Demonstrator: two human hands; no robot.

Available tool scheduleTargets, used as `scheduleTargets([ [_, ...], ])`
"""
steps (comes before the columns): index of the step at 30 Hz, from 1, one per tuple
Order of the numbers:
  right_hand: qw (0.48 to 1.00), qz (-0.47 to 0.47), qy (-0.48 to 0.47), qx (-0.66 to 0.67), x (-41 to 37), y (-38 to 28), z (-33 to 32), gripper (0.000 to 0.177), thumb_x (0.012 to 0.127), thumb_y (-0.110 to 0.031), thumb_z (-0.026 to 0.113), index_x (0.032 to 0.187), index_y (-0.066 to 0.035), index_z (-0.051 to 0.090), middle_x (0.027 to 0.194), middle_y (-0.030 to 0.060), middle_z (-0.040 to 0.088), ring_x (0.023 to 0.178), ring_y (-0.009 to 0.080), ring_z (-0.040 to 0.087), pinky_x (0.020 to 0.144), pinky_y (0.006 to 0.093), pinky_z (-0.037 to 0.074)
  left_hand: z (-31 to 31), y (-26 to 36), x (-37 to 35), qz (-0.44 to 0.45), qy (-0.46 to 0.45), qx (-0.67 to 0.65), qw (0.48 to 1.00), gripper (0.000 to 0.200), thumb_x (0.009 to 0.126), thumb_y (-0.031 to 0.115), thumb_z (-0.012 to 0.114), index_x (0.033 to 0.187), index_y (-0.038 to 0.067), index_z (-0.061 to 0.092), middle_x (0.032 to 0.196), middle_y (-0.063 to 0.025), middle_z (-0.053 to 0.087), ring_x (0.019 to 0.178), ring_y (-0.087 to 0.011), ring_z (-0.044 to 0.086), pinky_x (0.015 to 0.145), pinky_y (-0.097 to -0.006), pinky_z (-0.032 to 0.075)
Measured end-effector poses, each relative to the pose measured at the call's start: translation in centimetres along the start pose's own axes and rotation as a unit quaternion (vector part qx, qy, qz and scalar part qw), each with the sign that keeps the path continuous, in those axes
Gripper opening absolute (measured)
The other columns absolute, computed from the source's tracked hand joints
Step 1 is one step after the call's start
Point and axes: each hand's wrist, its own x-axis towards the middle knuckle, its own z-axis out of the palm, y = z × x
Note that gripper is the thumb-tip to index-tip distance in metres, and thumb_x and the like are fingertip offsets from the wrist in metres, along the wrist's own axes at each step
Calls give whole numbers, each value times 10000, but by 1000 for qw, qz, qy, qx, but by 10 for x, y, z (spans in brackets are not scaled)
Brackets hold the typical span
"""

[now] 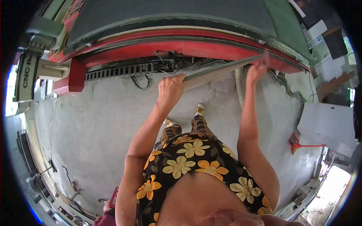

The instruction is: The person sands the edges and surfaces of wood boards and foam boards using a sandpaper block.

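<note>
Between my hands stretches a long, flat grey-beige strip point(218, 74) with a darker green upper edge. It slants up to the right in front of the red machine beam. My left hand point(171, 89) is closed around its left end, knuckles up. At the other end, my right hand point(258, 71) has its fingers closed at the strip's tip; those fingertips are blurred by motion. Whether the strip is cloth or thin board, I cannot tell.
A CNC machine with a red beam point(181, 49) and dark bed point(173, 11) spans the front. Below it lie a black cable chain point(120, 71), a ribbed hose point(240, 87) and loose cables. A red dustpan-like tool point(296, 144) and white cabinet point(326, 124) stand right.
</note>
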Motion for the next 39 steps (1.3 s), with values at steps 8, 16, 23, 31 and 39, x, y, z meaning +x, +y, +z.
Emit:
scheduleTargets([
  [8, 941, -110, -269, -176, -46, -84, 5, 590, 748, -16, 533, 1309, -186, 464, 1378, 64, 405, 1296, 315, 326, 1027, 578, 232, -7, -14, 5, -7, 6, 15, 1000, 163, 772, 196, 624, 910, 113, 653, 766, -175, 628, 740, -367, 617, 632, -439, 487],
  [16, 926, -145, -349, -13, -129, -169, 18, 577, 739, 8, 551, 1276, -196, 506, 1380, 33, 399, 1319, 268, 305, 1038, 602, 195, -2, -12, 5, 11, 42, 37, 998, 90, 765, 154, 597, 778, 70, 628, 709, -197, 610, 700, -397, 603, 595, -463, 473],
  [23, 930, -173, -284, -154, -49, -63, -1, 481, 809, -70, 506, 1263, -226, 525, 1379, 20, 416, 1327, 261, 299, 1049, 585, 200, -3, -4, 3, 15, 4, 42, 999, 173, 790, 232, 616, 909, 111, 652, 779, -191, 623, 751, -386, 603, 647, -455, 472],
  [31, 942, -74, -246, -215, 26, 45, -13, 587, 790, 59, 541, 1302, -219, 469, 1406, 16, 388, 1345, 256, 276, 1049, 505, 266, -11, 7, 3, -1, -10, 108, 994, 226, 774, 274, 651, 921, 103, 657, 772, -177, 638, 758, -376, 613, 665, -444, 477],
  [39, 981, -44, -188, -26, 46, 55, 1, 479, 741, 43, 509, 1191, -116, 548, 1172, 115, 541, 1153, 363, 426, 963, 449, 382, 21, 87, 63, 110, -16, 126, 986, 415, 741, 258, 683, 1099, 85, 563, 925, -189, 649, 848, -358, 630, 732, -460, 485],
])
